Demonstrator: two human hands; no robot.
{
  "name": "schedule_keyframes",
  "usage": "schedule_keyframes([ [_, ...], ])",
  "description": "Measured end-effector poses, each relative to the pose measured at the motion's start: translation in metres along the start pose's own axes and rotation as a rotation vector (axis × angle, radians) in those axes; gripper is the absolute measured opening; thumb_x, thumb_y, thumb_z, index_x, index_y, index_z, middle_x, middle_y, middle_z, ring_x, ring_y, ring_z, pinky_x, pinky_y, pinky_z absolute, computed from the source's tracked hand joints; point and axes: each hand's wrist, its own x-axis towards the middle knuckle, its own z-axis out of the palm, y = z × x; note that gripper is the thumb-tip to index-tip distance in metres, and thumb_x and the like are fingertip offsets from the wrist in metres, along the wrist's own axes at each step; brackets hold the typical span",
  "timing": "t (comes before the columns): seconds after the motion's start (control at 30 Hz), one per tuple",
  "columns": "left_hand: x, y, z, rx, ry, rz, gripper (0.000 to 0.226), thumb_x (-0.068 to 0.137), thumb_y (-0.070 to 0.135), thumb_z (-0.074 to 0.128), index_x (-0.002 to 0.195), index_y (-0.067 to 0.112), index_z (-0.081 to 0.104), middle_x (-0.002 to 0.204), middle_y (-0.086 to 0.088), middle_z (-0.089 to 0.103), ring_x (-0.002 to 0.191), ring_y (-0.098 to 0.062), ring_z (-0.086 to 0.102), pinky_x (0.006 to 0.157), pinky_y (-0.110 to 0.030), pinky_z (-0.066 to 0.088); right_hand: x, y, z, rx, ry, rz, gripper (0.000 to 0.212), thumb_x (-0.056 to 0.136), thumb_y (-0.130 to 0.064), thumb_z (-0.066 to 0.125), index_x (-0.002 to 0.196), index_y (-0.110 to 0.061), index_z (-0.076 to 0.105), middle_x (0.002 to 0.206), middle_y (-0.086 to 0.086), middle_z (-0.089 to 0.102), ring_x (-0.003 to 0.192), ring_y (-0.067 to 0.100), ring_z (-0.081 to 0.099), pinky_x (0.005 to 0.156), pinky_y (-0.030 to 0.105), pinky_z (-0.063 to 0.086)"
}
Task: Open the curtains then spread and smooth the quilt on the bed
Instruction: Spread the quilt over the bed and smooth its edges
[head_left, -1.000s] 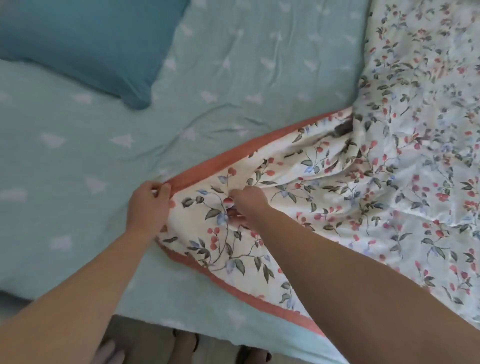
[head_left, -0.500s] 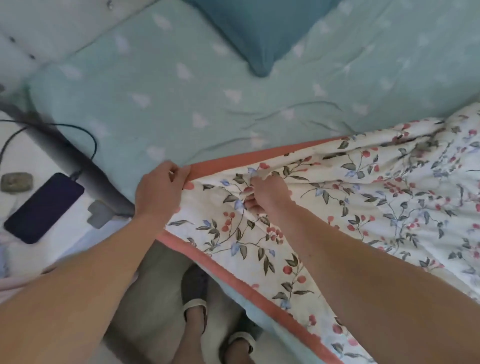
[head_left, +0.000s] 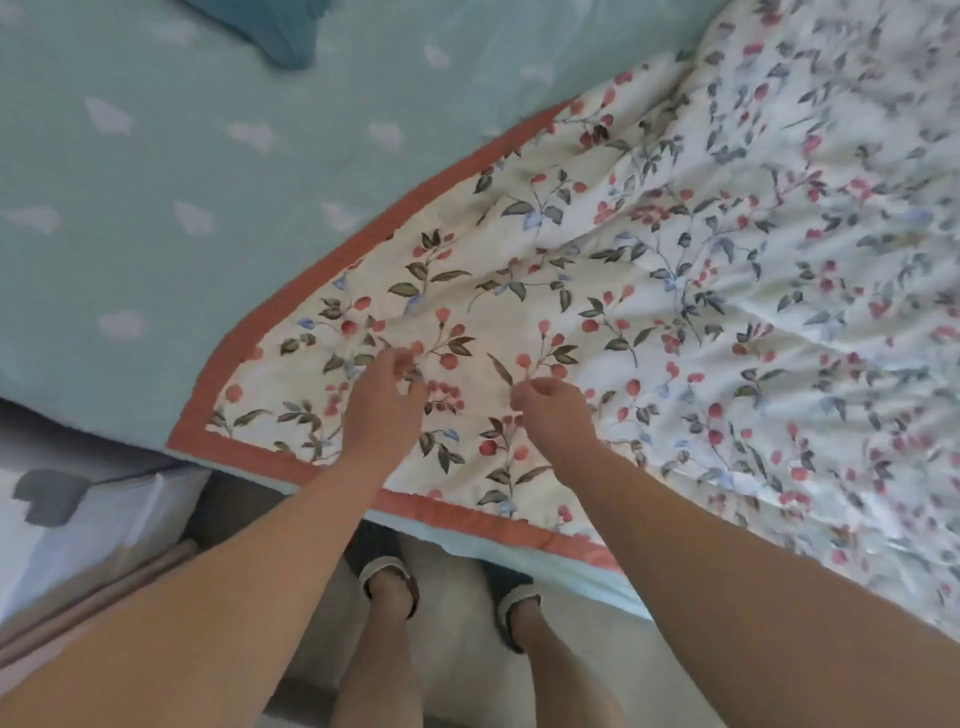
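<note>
The floral quilt (head_left: 649, 270), white with red berries and an orange-red border, lies over the right part of the bed, its near-left corner flat on the teal sheet (head_left: 171, 171). My left hand (head_left: 382, 402) hovers over that corner with loosely curled fingers and holds nothing. A little to its right, my right hand (head_left: 553, 413) is over the quilt with its fingers curled in; no fabric shows between them. No curtains are in view.
A darker teal pillow (head_left: 275, 31) lies at the top of the bed. My feet in slippers (head_left: 389, 587) stand on the floor by the bed's edge. A pale cabinet with a grey object (head_left: 52, 499) sits at the left.
Both hands have let go of the quilt's corner, which now lies flat on the sheet. My left hand moved right, off the border. The view has swung right.
</note>
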Motion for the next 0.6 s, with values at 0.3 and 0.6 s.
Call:
schedule_keyframes([
  [0.3, -0.075, -0.036, 0.149, 0.699, -0.417, 0.264, 0.079, 0.095, 0.045, 0.064, 0.163, 0.029, 0.026, 0.174, -0.003, 0.011, 0.159, -0.026, 0.013, 0.127, -0.050, 0.011, 0.010, 0.214, -0.096, -0.494, -0.004, -0.015, 0.062, 0.088, -0.034, 0.071, 0.147, -0.020, 0.057, 0.155, 0.010, 0.048, 0.139, 0.034, 0.049, 0.110, 0.043, 0.047],
  [0.6, -0.100, -0.071, 0.174, 0.820, -0.244, 0.458, 0.029, 0.101, 0.043, 0.062, 0.128, 0.040, 0.072, 0.166, 0.002, 0.037, 0.155, -0.032, 0.029, 0.125, -0.058, 0.018, 0.015, 0.297, -0.103, -0.618, 0.072, -0.341, 0.034, 0.095, -0.041, 0.069, 0.129, -0.037, 0.068, 0.173, -0.004, 0.025, 0.157, 0.029, 0.024, 0.125, 0.056, 0.025],
])
